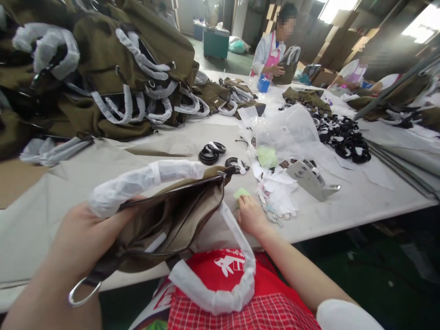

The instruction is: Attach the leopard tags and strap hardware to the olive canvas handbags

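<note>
An olive-brown handbag (pixel 172 220) with its zip undone hangs tilted over the table edge, its lining and inner pocket showing. My left hand (pixel 89 233) is wrapped round the bag's left side by the zipped rim, the thumb inside. Both bag handles (pixel 147 176) are covered in white wrapping; one loops down over a red apron (pixel 233 275). My right hand (pixel 250 213) is closed on a small pale green slip (pixel 241 192) just past the bag's right end, beside a heap of white tags (pixel 278 188).
Olive bags with wrapped handles (pixel 137 68) are piled at the left. Coiled black straps (pixel 209 153) lie behind the bag, and more (pixel 350 137) at the right. A tape dispenser (pixel 311 178) stands near a clear plastic bag (pixel 285 128). Co-workers (pixel 271 52) are across the table.
</note>
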Motion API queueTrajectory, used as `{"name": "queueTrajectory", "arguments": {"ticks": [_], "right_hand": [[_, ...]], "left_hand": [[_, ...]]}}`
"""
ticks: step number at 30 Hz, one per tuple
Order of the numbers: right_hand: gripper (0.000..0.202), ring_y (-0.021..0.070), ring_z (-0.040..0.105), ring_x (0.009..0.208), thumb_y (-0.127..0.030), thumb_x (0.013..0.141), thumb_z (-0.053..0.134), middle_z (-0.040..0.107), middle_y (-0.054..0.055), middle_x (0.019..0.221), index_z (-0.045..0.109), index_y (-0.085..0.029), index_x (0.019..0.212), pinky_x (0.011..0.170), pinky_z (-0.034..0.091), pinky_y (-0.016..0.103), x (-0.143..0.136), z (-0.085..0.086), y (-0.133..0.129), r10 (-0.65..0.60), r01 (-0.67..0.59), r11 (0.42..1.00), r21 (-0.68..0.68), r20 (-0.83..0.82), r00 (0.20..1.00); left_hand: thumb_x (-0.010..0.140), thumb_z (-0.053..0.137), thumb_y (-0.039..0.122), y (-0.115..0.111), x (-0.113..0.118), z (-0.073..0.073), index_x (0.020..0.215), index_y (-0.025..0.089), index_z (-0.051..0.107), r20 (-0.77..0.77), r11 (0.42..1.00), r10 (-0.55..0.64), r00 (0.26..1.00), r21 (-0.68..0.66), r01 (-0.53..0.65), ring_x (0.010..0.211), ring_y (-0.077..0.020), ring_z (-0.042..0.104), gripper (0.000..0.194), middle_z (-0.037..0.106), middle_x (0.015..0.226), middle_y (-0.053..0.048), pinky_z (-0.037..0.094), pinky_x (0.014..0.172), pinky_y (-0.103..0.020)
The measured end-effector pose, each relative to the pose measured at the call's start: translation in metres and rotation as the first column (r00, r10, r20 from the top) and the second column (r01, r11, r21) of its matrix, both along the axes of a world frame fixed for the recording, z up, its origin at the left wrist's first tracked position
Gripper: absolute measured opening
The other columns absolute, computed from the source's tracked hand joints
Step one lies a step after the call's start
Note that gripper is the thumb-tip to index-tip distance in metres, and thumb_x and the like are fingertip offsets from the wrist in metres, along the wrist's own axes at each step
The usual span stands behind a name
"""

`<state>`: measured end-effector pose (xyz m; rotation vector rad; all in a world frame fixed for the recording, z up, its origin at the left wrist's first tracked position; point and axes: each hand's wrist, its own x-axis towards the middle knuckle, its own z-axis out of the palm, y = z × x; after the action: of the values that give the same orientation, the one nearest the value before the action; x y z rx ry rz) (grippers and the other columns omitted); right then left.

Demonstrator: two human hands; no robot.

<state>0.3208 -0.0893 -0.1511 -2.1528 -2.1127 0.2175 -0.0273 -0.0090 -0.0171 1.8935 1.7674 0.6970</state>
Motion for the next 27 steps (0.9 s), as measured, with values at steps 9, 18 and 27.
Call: {"name": "queueTrajectory", "arguments": {"ticks": [9,18,27], "right_hand": [[0.029,0.022,0.059,0.113,-0.022,0.09,0.052,0.067,0.014,0.119,0.064,-0.013,0.115,0.1,0.044,0.034,0.035,0.031,0.009,0.063,-0.061,0.998,0.023,-0.091,0.994],[0.03,0.0206,0.068,0.096,-0.015,0.095,0.04,0.072,0.014,0.105,0.067,-0.01,0.107,0.086,0.053,0.033,0.036,0.025,0.005,-0.107,0.12,0.99,0.076,-0.157,0.982],[0.018,0.016,0.07,0.084,-0.016,0.089,0.058,0.075,0.003,0.096,0.071,-0.023,0.098,0.075,0.055,0.027,-0.02,0.171,-0.001,0.481,-0.294,0.855,0.427,-0.441,0.758]], "left_hand": [[0.07,0.062,0.043,0.003,0.017,0.015,0.09,0.015,0.071,0.163,0.983,-0.062,0.985,-0.16,0.088,0.087,-0.0232,0.066,0.036,0.075,0.086,-0.001,0.049,0.08,-0.028],[0.072,0.064,0.037,-0.002,0.017,0.014,0.089,0.014,0.07,0.252,0.977,-0.038,0.967,-0.192,0.089,0.088,-0.0232,0.065,0.029,0.075,0.091,-0.002,0.049,0.08,-0.028],[0.073,0.067,0.035,-0.008,0.074,0.018,0.086,0.013,0.07,0.638,0.905,-0.162,0.753,-0.208,0.37,0.07,-0.0168,0.061,0.026,0.071,0.078,-0.002,0.048,0.066,-0.024]]}}
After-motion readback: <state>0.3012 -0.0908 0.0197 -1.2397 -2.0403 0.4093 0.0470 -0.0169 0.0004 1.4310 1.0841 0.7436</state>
